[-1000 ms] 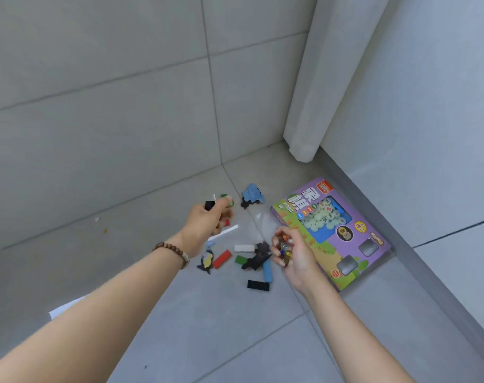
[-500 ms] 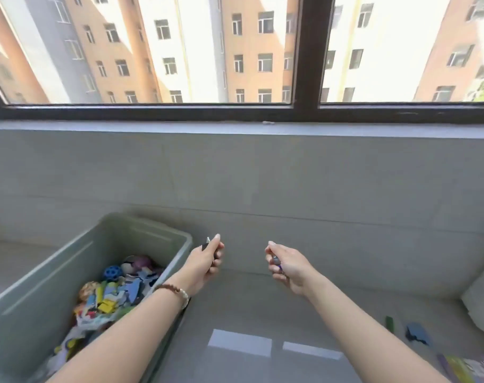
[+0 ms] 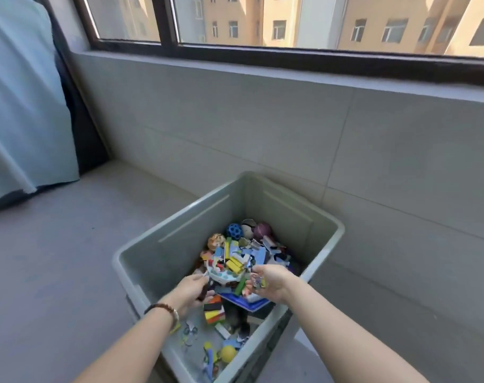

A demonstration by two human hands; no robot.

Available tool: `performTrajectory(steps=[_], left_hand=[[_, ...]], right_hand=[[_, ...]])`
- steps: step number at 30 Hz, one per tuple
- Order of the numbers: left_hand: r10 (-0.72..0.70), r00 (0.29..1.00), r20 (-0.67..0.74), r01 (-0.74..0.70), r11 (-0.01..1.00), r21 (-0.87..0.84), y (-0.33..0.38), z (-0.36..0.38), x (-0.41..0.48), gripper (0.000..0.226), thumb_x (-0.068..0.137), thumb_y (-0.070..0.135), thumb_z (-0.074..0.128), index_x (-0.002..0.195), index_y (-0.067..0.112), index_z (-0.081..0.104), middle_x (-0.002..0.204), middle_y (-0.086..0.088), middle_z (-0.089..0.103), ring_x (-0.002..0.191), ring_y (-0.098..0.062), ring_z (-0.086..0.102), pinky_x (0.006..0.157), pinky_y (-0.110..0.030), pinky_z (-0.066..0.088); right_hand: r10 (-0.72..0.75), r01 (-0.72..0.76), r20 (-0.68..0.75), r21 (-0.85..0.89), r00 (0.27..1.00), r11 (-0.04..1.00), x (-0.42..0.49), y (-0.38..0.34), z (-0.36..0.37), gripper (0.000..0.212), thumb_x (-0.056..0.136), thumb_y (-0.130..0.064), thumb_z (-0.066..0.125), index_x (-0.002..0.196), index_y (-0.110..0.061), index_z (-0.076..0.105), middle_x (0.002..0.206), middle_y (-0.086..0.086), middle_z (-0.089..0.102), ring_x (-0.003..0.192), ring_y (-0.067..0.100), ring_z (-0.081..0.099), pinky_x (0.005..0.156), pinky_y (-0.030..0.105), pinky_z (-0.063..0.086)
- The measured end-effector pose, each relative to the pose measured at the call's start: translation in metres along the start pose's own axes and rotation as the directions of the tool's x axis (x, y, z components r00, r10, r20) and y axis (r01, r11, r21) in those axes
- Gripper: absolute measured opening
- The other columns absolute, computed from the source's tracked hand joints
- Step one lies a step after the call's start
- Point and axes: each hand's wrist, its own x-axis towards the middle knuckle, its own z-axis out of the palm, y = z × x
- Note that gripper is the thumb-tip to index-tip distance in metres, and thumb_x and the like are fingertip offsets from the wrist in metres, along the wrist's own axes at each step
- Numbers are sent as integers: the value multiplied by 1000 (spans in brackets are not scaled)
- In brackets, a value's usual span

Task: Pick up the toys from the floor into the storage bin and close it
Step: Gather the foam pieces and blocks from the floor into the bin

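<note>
A grey-green storage bin (image 3: 163,244) stands open on the floor under the window, holding several toys: balls, bricks and puzzle pieces. Both my hands are over the bin's inside. My left hand (image 3: 192,290), with a bead bracelet on the wrist, grips small dark toy pieces (image 3: 205,290). My right hand (image 3: 271,281) is turned palm inward, fingers curled round small colourful toy pieces (image 3: 256,283). No lid is in view.
A tiled wall (image 3: 262,128) under the window runs close behind the bin. A light blue cloth (image 3: 19,106) hangs at the left over something dark. Grey floor (image 3: 55,258) stretches to the left of the bin.
The view swung from the toys on the floor, past the window, to the bin. Both hands carried their toy pieces along and now hang over the bin's contents.
</note>
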Motion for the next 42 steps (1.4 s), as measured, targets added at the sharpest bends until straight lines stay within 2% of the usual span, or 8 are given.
performTrajectory(steps=[2, 5, 12, 16, 20, 26, 34, 42], left_hand=[[14, 1000, -8, -14, 999, -29, -3, -8, 10, 37, 98, 10, 45, 134, 0, 43, 117, -16, 56, 102, -28, 59, 84, -31, 54], [62, 996, -69, -56, 995, 85, -7, -16, 17, 48, 98, 16, 48, 142, 4, 34, 134, -21, 47, 123, -33, 48, 105, -42, 40], [242, 969, -53, -192, 869, 456, 5, -10, -6, 47, 96, 21, 51, 139, 6, 39, 142, -11, 45, 128, -23, 45, 104, -31, 36], [377, 923, 72, -335, 698, 633, 27, 20, -41, 50, 95, 31, 52, 140, 12, 38, 144, -6, 43, 126, -20, 46, 100, -27, 37], [493, 837, 236, -488, 479, 730, 49, 83, -84, 51, 95, 35, 49, 141, 17, 36, 142, -3, 45, 110, -15, 56, 88, -25, 39], [519, 685, 512, -686, 221, 693, 37, 220, -132, 53, 91, 37, 55, 137, 15, 43, 141, -4, 47, 129, -22, 44, 106, -32, 35], [253, 581, 773, -783, -82, 616, -62, 403, -165, 64, 90, 49, 52, 143, 18, 34, 148, -2, 37, 136, -21, 34, 109, -34, 32], [-23, 586, 810, -803, -151, 577, -196, 524, -160, 69, 91, 52, 49, 145, 15, 28, 149, -5, 35, 136, -23, 33, 109, -33, 32]], right_hand=[[23, -26, -77, -42, 997, 999, 20, 5, 4, 28, 96, -1, 43, 125, -1, 46, 132, 17, 45, 129, 29, 42, 98, 37, 47], [-44, 20, -104, -223, 994, 975, 39, 7, 0, 41, 97, -2, 42, 138, -2, 39, 153, 12, 25, 139, 29, 28, 104, 37, 39], [-348, 268, 53, -749, 936, 606, 5, -5, -13, 56, 97, -28, 48, 147, -18, 24, 152, 4, 26, 125, 22, 43, 90, 27, 39], [-527, 365, 145, -866, 838, 341, -47, -22, -49, 69, 91, -34, 57, 148, -19, 21, 156, -1, 17, 142, 17, 24, 112, 30, 27], [-597, 312, 91, -909, 797, 277, -118, -37, -117, 72, 89, -35, 61, 147, -22, 21, 158, -2, 12, 144, 15, 16, 116, 30, 18], [-668, 156, -193, -891, 719, 425, -228, -15, -277, 76, 85, -33, 67, 147, -18, 25, 158, 2, 11, 145, 14, 15, 114, 24, 13], [-474, -146, -638, -675, 607, 723, -337, 115, -496, 84, 82, -44, 67, 148, -20, 21, 159, 1, 8, 145, 17, 12, 115, 32, 15], [-229, -182, -757, -417, 612, 891, -315, 248, -597, 109, 61, -59, 77, 146, -15, 26, 156, 4, 17, 142, 20, 21, 115, 33, 21]])
